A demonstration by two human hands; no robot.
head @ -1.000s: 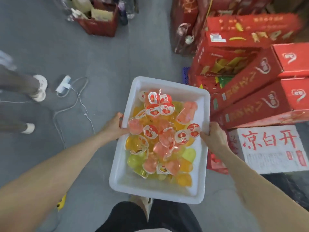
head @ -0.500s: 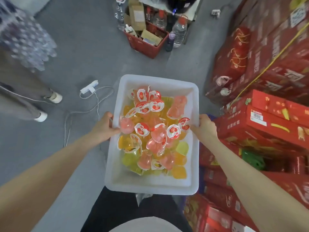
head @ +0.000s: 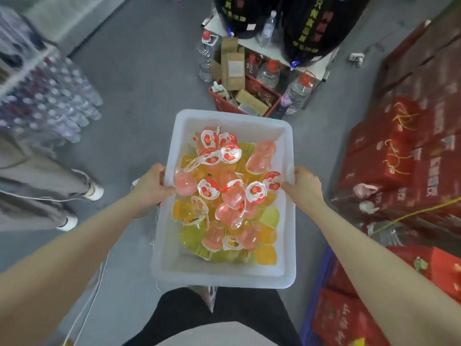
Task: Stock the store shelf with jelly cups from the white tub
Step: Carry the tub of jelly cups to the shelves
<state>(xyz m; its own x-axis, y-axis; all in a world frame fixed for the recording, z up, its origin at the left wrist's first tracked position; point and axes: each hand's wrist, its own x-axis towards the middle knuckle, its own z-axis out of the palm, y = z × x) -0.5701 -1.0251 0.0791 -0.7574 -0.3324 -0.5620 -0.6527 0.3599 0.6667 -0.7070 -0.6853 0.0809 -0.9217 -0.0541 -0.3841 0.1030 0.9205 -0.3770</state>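
Left hand and right hand: each is curled over a long rim of the white tub, thumb inside, so that the tub is held level above the grey floor in front of the body. Jelly cups: pink, orange and yellow-green, heaped loosely in the tub, several with red-and-white lids upward. Red basket: seen beyond the tub, filled with cartons and bottles. Red cartons: stacked at right. Another person's legs are seen at left.
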